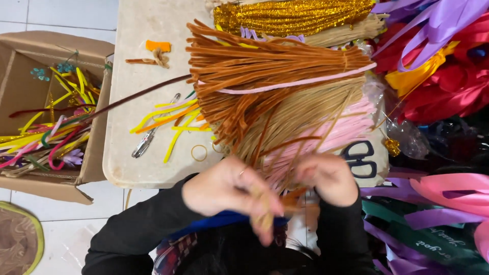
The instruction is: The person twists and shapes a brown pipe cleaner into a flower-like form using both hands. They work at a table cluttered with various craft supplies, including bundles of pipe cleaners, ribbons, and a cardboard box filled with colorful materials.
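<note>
My left hand [232,191] and my right hand [328,178] meet at the near edge of a pale table [137,66], both blurred. Between them they pinch thin tan and brown pipe cleaners [267,206] drawn from the near end of the bundles. A big fan of brown pipe cleaners [254,66] lies just beyond my hands, over tan ones [300,114] and pink ones [346,127]. A gold tinsel bundle [290,15] lies at the far edge.
Black-handled scissors [359,159] lie right of my right hand. Pliers [145,140], loose yellow and orange stems [170,122] and a rubber band [198,153] sit left. A cardboard box [94,153] of scraps stands at left; ribbons [443,61] pile up at right.
</note>
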